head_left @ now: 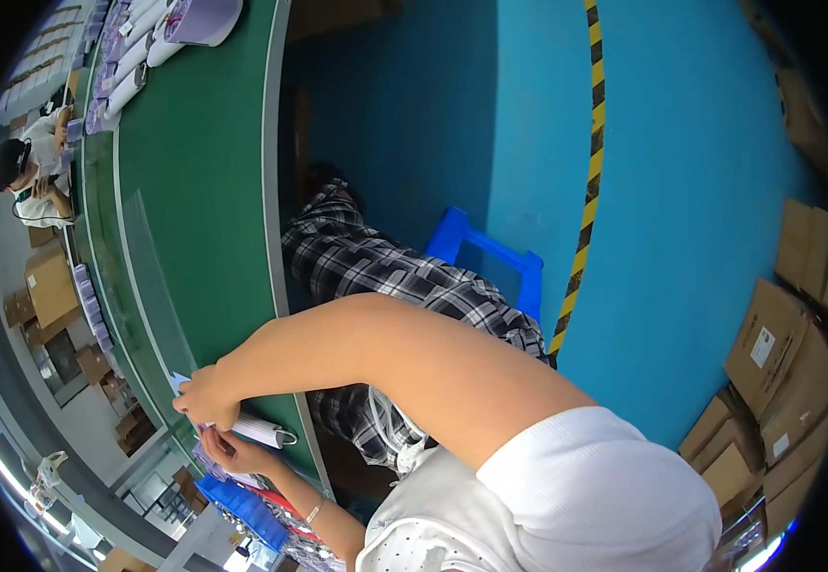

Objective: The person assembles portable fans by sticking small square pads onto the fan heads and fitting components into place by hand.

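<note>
My right hand (209, 397) is closed over the green belt, and a small pale blue-white piece (180, 380) sticks out past its fingers. I cannot make out what kind of piece it is. Just below, my left hand (233, 451) has its fingers curled in close to the right one; what they pinch, if anything, is hidden. Beside both hands a white cylinder (260, 431) with a small loop at its end lies on the green surface (214, 191), partly covered by my right hand.
Several white tubes with purple flared parts (206, 21) lie at the belt's far upper end. A blue bin (247, 512) with small silvery parts stands by my left forearm. Across the line sits a person (47, 172). A blue stool (490, 250) and cardboard boxes (767, 343) are on the right.
</note>
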The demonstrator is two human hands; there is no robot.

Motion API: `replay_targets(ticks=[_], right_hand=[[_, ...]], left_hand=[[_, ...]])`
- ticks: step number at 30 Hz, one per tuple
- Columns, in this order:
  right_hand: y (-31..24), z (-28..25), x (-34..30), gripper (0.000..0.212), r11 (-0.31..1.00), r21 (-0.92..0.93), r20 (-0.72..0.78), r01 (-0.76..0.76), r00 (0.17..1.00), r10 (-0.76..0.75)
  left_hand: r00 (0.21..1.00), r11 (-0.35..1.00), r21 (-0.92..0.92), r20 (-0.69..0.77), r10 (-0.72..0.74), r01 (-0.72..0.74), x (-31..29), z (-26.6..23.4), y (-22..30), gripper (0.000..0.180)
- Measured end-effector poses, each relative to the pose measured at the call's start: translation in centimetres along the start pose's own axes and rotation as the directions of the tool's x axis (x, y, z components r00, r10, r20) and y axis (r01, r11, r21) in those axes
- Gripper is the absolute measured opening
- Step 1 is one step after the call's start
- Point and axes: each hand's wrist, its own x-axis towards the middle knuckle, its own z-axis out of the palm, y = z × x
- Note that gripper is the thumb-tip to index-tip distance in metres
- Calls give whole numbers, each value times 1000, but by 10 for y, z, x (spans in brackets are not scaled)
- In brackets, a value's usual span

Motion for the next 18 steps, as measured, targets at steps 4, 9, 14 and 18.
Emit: replay_targets(ticks=[4, 9, 14, 18], right_hand=[[0, -3, -2, 35, 1000, -18, 22, -20, 1000, 20], [-1, -6, -4, 37, 1000, -18, 39, -24, 999, 25], [0, -3, -1, 39, 1000, -7, 25, -23, 999, 24], [2, -4, -5, 40, 1000, -6, 44, -30, 999, 31]], left_hand=[[997, 997, -40, -28, -70, 69, -2, 7, 9, 28], [996, 997, -30, -44, -76, 74, -3, 7, 13, 25], [996, 996, -54, -44, -73, 70, -1, 7, 13, 26], [999, 999, 9, -44, -31, 32, -4, 9, 18, 24]])
